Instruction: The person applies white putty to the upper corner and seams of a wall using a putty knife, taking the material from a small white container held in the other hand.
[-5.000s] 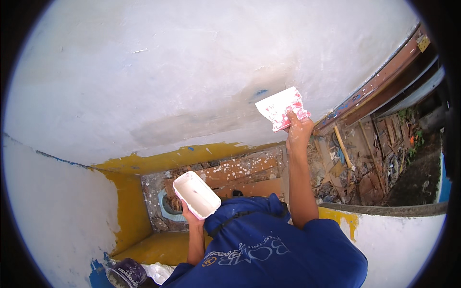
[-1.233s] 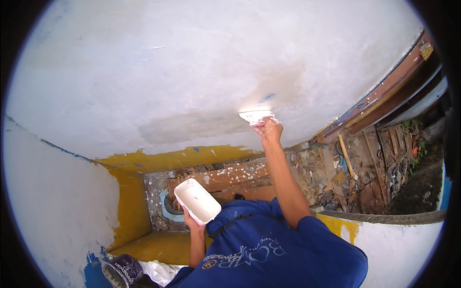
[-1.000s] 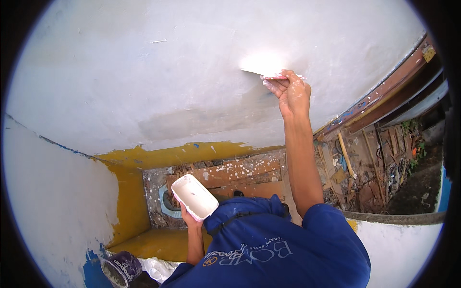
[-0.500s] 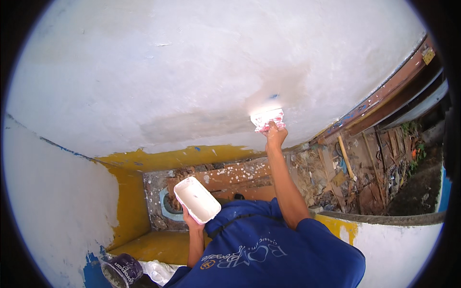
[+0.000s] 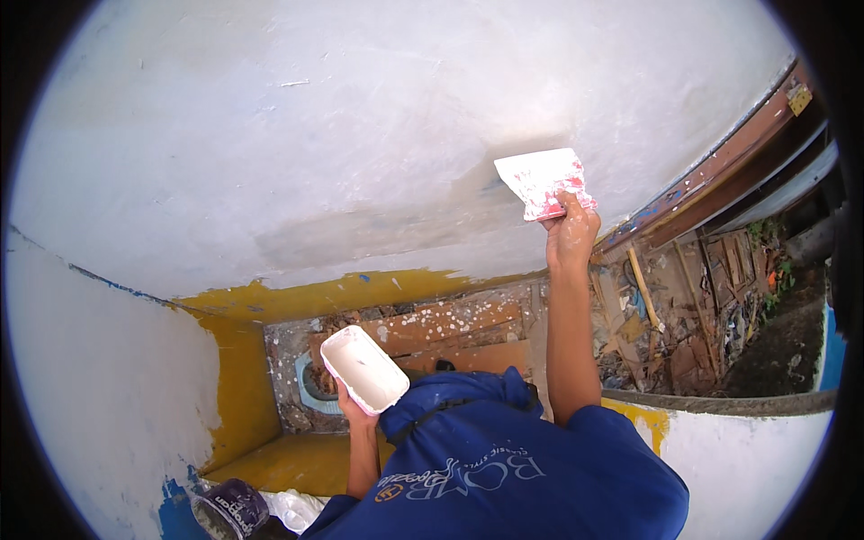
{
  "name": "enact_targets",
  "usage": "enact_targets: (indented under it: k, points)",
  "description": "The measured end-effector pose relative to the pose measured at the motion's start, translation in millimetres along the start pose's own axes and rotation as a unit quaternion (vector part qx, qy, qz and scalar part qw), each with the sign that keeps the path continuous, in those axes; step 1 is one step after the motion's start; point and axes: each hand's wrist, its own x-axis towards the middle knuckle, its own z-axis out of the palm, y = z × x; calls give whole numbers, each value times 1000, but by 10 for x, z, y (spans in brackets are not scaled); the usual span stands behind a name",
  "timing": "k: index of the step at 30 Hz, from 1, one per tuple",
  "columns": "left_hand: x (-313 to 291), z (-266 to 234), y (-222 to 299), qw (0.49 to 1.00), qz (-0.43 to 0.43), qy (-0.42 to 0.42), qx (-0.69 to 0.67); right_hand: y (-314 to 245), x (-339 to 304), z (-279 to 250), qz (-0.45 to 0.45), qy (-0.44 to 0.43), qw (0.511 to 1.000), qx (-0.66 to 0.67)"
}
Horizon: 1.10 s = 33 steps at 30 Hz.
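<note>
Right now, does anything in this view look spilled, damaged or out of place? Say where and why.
Yes. White splashes speckle the brown board below the wall, like stray drips. At right, wood scraps and litter lie jumbled, which looks untidy. The spreader in the right hand is blotched white over red.

The head-worn wide fisheye camera over there looks steeply down from above the bare right hand [image 5: 572, 238], facing the flat grey-white wall [image 5: 315, 135] beyond it.

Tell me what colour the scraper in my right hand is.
The scraper is white with patchy pinkish red; it shows in the head view.
</note>
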Motion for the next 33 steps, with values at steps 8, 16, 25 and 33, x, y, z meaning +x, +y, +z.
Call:
enact_targets:
  k: [8,16,25,33]
  points:
    - [-37,51,-42,1000,6,-7,5,489,449,198,129,28,986,-98]
    - [-77,-62,-102,1000,-5,14,-9,-418,239,118,-8,-20,1000,19]
    - [-153,-39,-91,1000,-8,8,-3,504,442,-620,79,79,981,-156]
    - [-189,-46,-95,1000,7,25,6,-203,698,-211,36,-32,999,-1]
